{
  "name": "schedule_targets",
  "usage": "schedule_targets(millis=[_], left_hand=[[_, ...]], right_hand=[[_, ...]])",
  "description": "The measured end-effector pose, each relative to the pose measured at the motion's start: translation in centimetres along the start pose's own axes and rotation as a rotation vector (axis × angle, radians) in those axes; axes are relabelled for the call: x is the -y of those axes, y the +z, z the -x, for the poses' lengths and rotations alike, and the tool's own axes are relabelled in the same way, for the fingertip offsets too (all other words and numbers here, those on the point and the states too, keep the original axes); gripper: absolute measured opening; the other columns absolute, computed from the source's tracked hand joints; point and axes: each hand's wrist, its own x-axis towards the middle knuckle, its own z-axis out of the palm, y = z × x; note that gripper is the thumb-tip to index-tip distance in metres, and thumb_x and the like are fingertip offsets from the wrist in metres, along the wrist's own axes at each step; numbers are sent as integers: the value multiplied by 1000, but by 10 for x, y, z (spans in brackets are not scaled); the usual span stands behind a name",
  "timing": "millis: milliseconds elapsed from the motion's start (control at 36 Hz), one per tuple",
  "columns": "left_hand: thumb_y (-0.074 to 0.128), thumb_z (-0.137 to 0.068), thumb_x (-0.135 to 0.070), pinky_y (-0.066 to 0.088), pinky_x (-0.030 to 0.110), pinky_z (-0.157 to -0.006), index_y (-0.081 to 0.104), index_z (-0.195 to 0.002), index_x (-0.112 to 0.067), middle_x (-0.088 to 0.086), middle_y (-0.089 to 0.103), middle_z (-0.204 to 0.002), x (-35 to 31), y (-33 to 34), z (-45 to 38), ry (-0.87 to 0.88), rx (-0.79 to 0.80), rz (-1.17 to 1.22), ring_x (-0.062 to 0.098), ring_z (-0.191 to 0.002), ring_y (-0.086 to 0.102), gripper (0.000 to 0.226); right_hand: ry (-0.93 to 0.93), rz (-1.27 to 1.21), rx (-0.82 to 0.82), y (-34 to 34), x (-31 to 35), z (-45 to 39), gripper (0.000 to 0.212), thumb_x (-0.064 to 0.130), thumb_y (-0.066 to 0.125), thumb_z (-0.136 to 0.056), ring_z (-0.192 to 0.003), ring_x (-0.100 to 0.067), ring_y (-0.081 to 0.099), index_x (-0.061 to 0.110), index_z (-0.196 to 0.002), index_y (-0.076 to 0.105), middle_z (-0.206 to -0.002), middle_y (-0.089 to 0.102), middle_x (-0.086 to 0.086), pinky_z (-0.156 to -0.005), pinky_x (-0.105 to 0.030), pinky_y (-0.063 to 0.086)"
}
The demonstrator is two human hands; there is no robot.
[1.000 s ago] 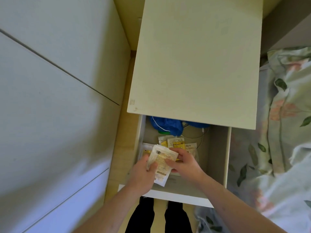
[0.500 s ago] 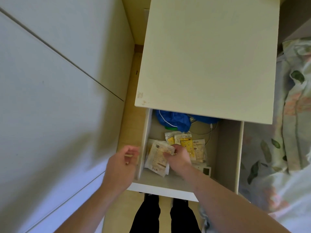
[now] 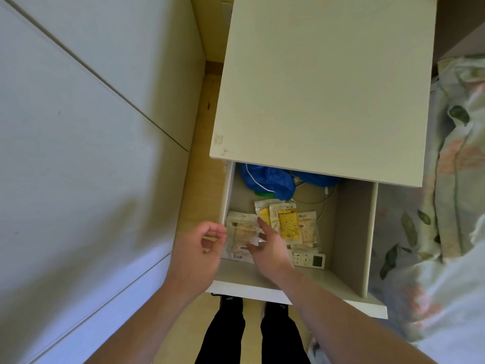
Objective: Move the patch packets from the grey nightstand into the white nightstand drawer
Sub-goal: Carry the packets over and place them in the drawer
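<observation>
Fingers of the left hand (image 3: 200, 248) hang loosely curled around nothing, hovering over the left wall of the white nightstand drawer (image 3: 351, 232). Inside the drawer, the right hand (image 3: 270, 248) reaches in with its fingers fairly straight, its forefinger stretched forward and its thumb touching the pale patch packet (image 3: 240, 233) lying flat at the drawer's left side; whether it pinches that packet I cannot tell. Just right of this hand lie more patch packets (image 3: 287, 224), overlapping, two of them yellow-faced. Nearer the drawer front, beside the right wrist, sits a small white remote (image 3: 311, 259). Behind the packets are a crumpled blue bag (image 3: 270, 179) and a white cable (image 3: 325, 203).
</observation>
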Motion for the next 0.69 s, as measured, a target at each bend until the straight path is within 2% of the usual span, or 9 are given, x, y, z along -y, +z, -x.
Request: schedule_targets(millis=[111, 222, 278, 333, 417, 444, 500, 583, 695], left_hand=[[65, -96, -25, 55, 21, -75, 67, -97, -37, -26, 68, -94, -6, 5, -5, 17, 29, -58, -6, -88, 62, 12], [65, -96, -26, 58, 25, -75, 67, -99, -37, -28, 67, -94, -15, 14, -13, 58, 74, -119, -6, -87, 63, 12], [65, -96, -25, 58, 25, -73, 67, -101, -35, -25, 67, -95, -23, 22, -16, 94, 101, -133, -4, -85, 63, 12], [64, -96, -24, 55, 16, -66, 68, -102, -34, -25, 66, -94, -31, 32, -21, 130, 128, -163, -6, -83, 62, 12], [62, -97, -23, 48, 9, -61, 66, -106, -35, -25, 63, -97, -40, 52, -30, 191, 192, -274, -7, -81, 61, 15], [62, -97, -23, 49, 10, -65, 66, -108, -35, -25, 63, -101, -41, 59, -33, 214, 217, -319, -6, -81, 61, 17], [62, -95, -23, 56, 23, -78, 64, -113, -36, -23, 61, -111, -40, 74, -41, 251, 261, -401, -4, -87, 60, 22], [64, -94, -26, 56, 31, -91, 61, -123, -34, -15, 54, -129, -37, 95, -53, 297, 336, -542, 3, -99, 59, 31], [68, -89, -27, 43, 42, -110, 51, -141, -27, -3, 40, -146, -31, 120, -72, 323, 388, -773, 18, -126, 49, 55]], right_hand=[[-33, 24, -35, -22, -11, -1, 75, 13, 69, -93, -126, -9, 55, 34, -156, 34, -144, 55, 8, -96, -24, 51], [-27, 220, -100, -52, -33, -6, 64, 6, 65, -92, -129, -20, 55, 32, -147, 45, -147, 52, 3, -102, -31, 51], [-11, 362, -8, -62, -45, -9, 63, 8, 65, -93, -135, -21, 49, 34, -147, 46, -151, 47, 5, -111, -36, 46], [-25, 527, 147, -69, -55, -11, 62, 15, 66, -93, -138, -22, 44, 36, -148, 45, -152, 45, 8, -117, -39, 39], [-65, 681, 267, -74, -67, -13, 64, 20, 61, -91, -141, -23, 38, 39, -150, 43, -154, 42, 10, -120, -39, 32], [-66, 706, 285, -75, -69, -14, 66, 20, 59, -91, -144, -24, 35, 41, -151, 40, -157, 40, 9, -121, -40, 30], [-73, 773, 318, -80, -72, -15, 69, 18, 55, -92, -148, -26, 29, 41, -154, 34, -162, 34, 8, -122, -41, 30], [-65, 882, 363, -92, -71, -18, 69, 15, 51, -96, -149, -27, 26, 42, -156, 30, -164, 28, 6, -121, -40, 33], [-12, 1004, 373, -108, -69, -25, 56, 15, 50, -98, -144, -26, 37, 35, -150, 45, -156, 42, 0, -116, -38, 39]])
